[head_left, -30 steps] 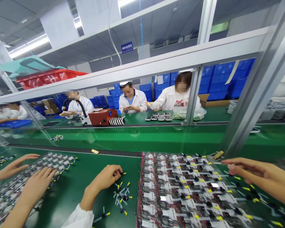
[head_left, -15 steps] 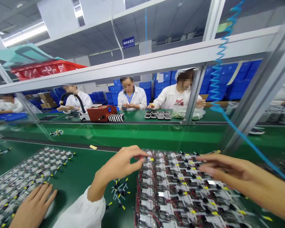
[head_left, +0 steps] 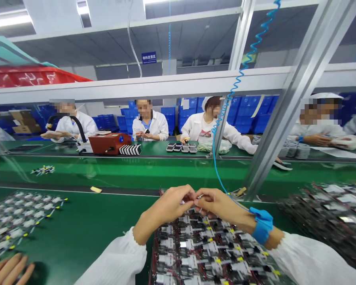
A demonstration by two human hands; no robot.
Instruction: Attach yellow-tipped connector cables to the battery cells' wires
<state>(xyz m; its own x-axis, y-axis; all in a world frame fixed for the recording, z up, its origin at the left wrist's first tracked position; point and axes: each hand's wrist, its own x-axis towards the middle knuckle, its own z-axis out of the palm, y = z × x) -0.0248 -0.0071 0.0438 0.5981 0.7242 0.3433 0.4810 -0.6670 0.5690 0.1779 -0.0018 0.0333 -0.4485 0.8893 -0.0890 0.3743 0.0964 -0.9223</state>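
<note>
My left hand [head_left: 173, 202] and my right hand [head_left: 216, 204] meet over the far end of a clear tray [head_left: 154, 257]. The tray holds rows of small white-and-black parts [head_left: 190, 261] with red wires and yellow tabs. Thumb and forefinger are pinched on each hand, and the fingertips touch or nearly touch. Whatever sits between them is too small or hidden to make out. Around my right wrist is a blue strap [head_left: 262, 225] with a coiled blue cord [head_left: 216, 166].
Another person's hand [head_left: 10, 271] rests at lower left beside a second tray of parts [head_left: 20, 217]. More stacked trays [head_left: 329, 221] stand at right. A metal post [head_left: 264, 158] rises behind my right hand. Beyond the green belt [head_left: 154, 172], several co-workers in white sit near a red-brown machine [head_left: 105, 143].
My right hand has come left to meet my left hand, and both are now pinched together. The view has turned right. The other person's hand sits lower in the picture.
</note>
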